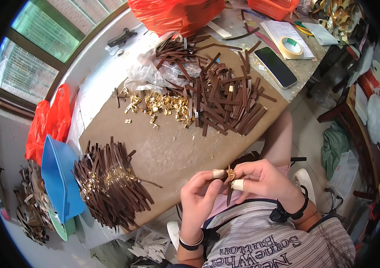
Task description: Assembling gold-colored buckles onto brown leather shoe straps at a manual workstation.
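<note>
In front of my lap, a dark brown strip [229, 197] with a gold metal fitting [230, 174] on it is pinched between my two hands. My left hand [201, 191] grips it from the left, a pale cover on one fingertip. My right hand [265, 181] closes on it from the other side, its thumb wrapped in the same pale material. Fingers hide part of the strip. Loose brown strips [225, 100] lie heaped across the far part of the brown board [172, 147], beside a pile of small gold fittings [167, 105]. Strips bearing gold fittings form a dense stack [114, 185] at the near left.
A blue bin [62, 178] and a red bag [49, 123] stand along the left edge. Clear plastic [147, 73] and a larger red bag [176, 15] sit at the back. A phone [275, 67] and a tape roll [291, 47] on paper lie far right.
</note>
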`<act>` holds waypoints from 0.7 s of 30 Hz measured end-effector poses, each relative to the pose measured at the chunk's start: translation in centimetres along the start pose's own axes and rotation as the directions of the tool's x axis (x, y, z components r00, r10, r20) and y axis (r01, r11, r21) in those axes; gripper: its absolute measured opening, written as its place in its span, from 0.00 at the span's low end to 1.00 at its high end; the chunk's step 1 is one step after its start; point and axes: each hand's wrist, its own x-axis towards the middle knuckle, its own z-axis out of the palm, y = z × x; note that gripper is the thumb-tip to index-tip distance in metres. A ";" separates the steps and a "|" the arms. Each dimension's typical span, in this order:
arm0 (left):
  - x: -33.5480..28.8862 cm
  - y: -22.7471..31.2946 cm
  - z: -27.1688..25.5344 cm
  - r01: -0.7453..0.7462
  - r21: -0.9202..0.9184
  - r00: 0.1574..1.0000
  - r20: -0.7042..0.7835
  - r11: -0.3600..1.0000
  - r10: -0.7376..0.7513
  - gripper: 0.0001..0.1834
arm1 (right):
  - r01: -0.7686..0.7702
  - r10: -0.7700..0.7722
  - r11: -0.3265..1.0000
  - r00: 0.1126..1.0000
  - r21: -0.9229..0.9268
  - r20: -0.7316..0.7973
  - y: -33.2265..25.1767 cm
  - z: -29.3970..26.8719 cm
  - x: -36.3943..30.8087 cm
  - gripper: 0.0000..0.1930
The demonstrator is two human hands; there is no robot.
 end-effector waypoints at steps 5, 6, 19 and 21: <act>0.8 -1.1 0.9 0.065 -0.235 0.998 0.005 0.970 -0.065 0.06 | 0.054 -0.054 0.998 0.998 -0.009 0.024 1.3 -0.2 0.3 0.10; 0.7 -1.2 0.9 0.065 -0.237 0.998 0.005 0.969 -0.066 0.06 | -0.003 0.003 0.999 1.000 0.048 -0.001 1.2 -0.2 0.2 0.10; 0.9 -1.3 1.4 -0.063 -0.195 0.986 -0.164 0.979 0.031 0.15 | 0.107 -0.112 0.990 0.993 0.095 0.044 1.7 -1.1 0.5 0.11; 0.8 -1.5 1.3 -0.114 -0.149 0.986 -0.138 0.982 0.094 0.17 | 0.128 -0.129 0.989 0.992 0.070 0.010 1.4 -1.0 0.5 0.08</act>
